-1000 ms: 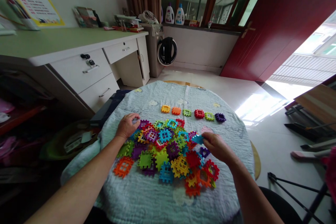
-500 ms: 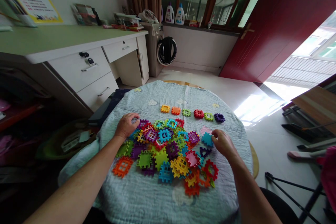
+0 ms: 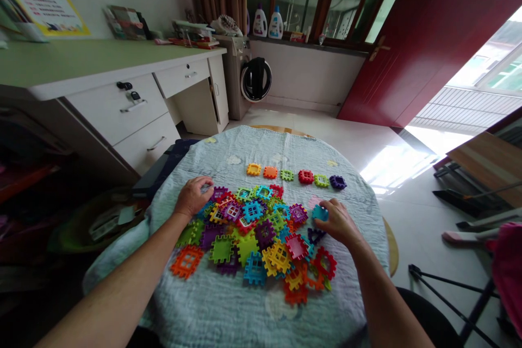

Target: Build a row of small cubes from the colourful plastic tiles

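Note:
A pile of colourful square plastic building tiles with notched edges (image 3: 247, 247) lies on the cloth-covered round table (image 3: 228, 315). My right hand (image 3: 340, 224) is at the pile's right side, its thumb and fingers around the edge of a solid blue building tile (image 3: 319, 212). A dark purple tile (image 3: 315, 235) lies just below that hand. At the upper left edge of the pile rests my left hand (image 3: 192, 197), fingers loosely curved, a gap between thumb and fingertips, nothing visible in it. Close to its fingertips is a purple tile (image 3: 219, 193).
Beyond the pile, several tiles form a row, from a yellow one (image 3: 253, 169) to a dark purple one (image 3: 338, 182). A desk (image 3: 122, 60) stands at the left, a washing machine (image 3: 234, 79) behind, and a red door (image 3: 387, 54) at the right.
My right hand has moved slightly left and closed its thumb and fingers on the blue tile. My left hand stays by the pile. The whole view has shifted a little.

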A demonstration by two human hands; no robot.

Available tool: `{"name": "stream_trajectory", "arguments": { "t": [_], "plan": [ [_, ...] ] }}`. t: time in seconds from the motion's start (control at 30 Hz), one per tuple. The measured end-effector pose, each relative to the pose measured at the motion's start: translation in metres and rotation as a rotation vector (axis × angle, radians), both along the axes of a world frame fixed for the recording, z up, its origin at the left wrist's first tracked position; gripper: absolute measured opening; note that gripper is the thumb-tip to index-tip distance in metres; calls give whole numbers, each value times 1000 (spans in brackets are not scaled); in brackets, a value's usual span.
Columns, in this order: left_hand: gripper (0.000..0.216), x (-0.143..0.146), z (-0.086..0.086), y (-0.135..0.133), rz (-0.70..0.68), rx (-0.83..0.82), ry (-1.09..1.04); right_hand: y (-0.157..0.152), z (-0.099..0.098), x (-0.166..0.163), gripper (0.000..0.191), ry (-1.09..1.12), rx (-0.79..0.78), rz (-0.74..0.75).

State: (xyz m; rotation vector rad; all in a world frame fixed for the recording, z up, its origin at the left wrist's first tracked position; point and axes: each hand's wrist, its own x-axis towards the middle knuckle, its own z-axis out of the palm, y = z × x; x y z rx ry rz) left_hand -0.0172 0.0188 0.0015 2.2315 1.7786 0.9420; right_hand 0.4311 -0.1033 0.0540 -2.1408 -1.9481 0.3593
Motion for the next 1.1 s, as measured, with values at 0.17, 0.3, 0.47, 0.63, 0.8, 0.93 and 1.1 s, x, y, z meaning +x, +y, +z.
{"name": "stream_trajectory", "arguments": {
  "t": [0.17,0.3,0.47,0.63,0.8,0.93,1.1],
  "plan": [
    [23,1,2,-1,-1,-2,-3,2,3,30,46,53,72,-59],
    [24,0,3,-1,-6,-9,2,-1,-2,30,44,67,24,-15],
    [23,0,3,0,-7,-15,8,-4,-12,12,44,18,-39,39],
    [24,0,2,0,-11,-2,7,-2,-12,8,44,-3,-59,45],
    [23,0,2,-1,-7,4,2,0,-9,3,38,-27,-38,51],
    [24,1,4,-2,-3,-12,0,3,-4,1,41,-14,-35,40],
    [24,0,1,-1,-6,-19,-6,2,14,-17,46,186,119,97]
  ]
}}
